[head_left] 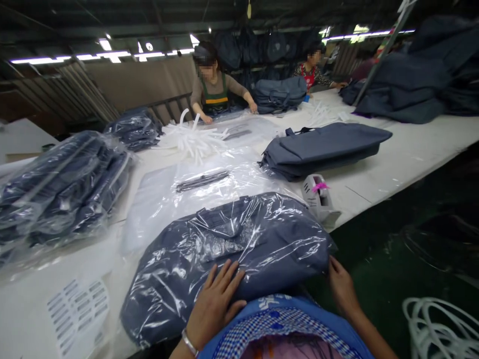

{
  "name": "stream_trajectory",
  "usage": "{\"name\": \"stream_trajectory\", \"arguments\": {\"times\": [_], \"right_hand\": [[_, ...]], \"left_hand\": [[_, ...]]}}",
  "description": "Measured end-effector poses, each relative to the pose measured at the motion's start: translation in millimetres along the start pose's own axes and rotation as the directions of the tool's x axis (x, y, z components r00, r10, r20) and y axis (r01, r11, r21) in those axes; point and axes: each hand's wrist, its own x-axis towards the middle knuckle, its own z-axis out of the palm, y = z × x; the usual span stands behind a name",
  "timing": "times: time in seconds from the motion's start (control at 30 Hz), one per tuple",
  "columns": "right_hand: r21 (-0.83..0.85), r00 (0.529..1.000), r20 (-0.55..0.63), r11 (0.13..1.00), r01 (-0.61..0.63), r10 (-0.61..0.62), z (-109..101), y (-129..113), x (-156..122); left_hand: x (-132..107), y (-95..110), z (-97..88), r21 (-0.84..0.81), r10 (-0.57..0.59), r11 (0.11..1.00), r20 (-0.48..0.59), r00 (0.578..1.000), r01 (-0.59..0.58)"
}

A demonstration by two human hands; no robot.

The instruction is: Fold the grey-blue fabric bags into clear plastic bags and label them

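Note:
In front of me at the table edge lies a dark blue-grey bag point(262, 259) inside a clear plastic sleeve point(209, 249). Its carry handles face up under the shiny film. My left hand point(217, 301) rests flat on the near side of the wrapped bag, fingers stretched out. At the right end, my right hand point(341, 284) has its fingers closed on the edge of the plastic; the fingertips are partly hidden. Just beyond the bag, a stack of flat clear plastic bags point(160, 194) lies on the table.
Wrapped bags point(67, 184) are piled on the left, near a label sheet point(80, 311). A tape dispenser point(318, 197) and an unwrapped bag point(322, 147) sit to the right. White strips point(190, 137) lie farther back. Across the table point(422, 149), a co-worker point(215, 92) handles plastic.

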Motion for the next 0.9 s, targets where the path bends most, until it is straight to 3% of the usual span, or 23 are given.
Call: {"name": "stream_trajectory", "arguments": {"times": [0.03, 0.07, 0.17, 0.27, 0.4, 0.47, 0.5, 0.53, 0.63, 0.73, 0.8, 0.83, 0.9], "right_hand": [[0.105, 0.985, 0.127, 0.986, -0.131, 0.117, 3.5, 9.3, -11.8], [0.193, 0.938, 0.278, 0.944, -0.266, 0.207, 8.5, 17.9, -23.7], [0.296, 0.763, 0.599, 0.817, -0.494, 0.244, 28.7, 32.3, -54.1], [0.322, 0.643, 0.747, 0.752, -0.575, 0.171, 46.7, 20.8, -70.3], [0.275, 0.444, 0.894, 0.714, -0.643, 0.055, 69.7, -24.6, -82.8], [0.253, 0.376, 0.926, 0.719, -0.647, 0.013, 85.6, -47.9, -91.3], [0.254, 0.374, 0.928, 0.724, -0.641, 0.006, 94.5, -57.7, -96.1], [0.271, 0.402, 0.916, 0.728, -0.63, 0.007, 103.4, -66.0, -100.8], [0.374, 0.569, 0.822, 0.735, -0.565, 0.019, 127.1, -84.1, -111.7], [0.394, 0.65, 0.76, 0.779, -0.488, 0.023, 142.3, -101.3, -115.1], [0.338, 0.652, 0.758, 0.842, -0.421, 0.021, 148.9, -116.9, -113.1], [0.311, 0.625, 0.78, 0.873, -0.377, -0.008, 151.9, -125.6, -111.0], [0.302, 0.497, 0.858, 0.912, -0.278, -0.132, 158.5, -141.3, -103.8]], "left_hand": [[-6.4, 1.7, 3.4, 0.028, 0.005, 1.0, -0.023, 1.0, -0.004], [-11.5, 3.7, 5.7, 0.055, 0.01, 0.998, -0.05, 0.999, -0.007], [-17.1, 11.0, 9.6, 0.129, 0.026, 0.992, -0.123, 0.992, -0.01], [-12.5, 17.0, 11.1, 0.163, 0.015, 0.986, -0.169, 0.986, 0.013], [-1.8, 21.1, 5.1, 0.157, -0.079, 0.981, -0.201, 0.976, 0.112], [3.4, 23.8, 2.2, 0.148, -0.136, 0.975, -0.203, 0.97, 0.168], [5.7, 25.6, 2.1, 0.143, -0.163, 0.971, -0.203, 0.966, 0.194], [7.8, 27.6, 3.1, 0.139, -0.191, 0.965, -0.201, 0.961, 0.221], [13.6, 31.6, 9.7, 0.129, -0.285, 0.938, -0.234, 0.929, 0.321], [21.6, 27.8, 8.8, 0.122, -0.363, 0.903, -0.299, 0.883, 0.412], [30.4, 19.4, -3.3, 0.103, -0.408, 0.884, -0.3, 0.862, 0.455], [36.3, 13.6, -13.0, 0.09, -0.45, 0.866, -0.289, 0.845, 0.492], [50.6, -1.5, -37.6, 0.072, -0.572, 0.787, -0.285, 0.769, 0.612]]}}
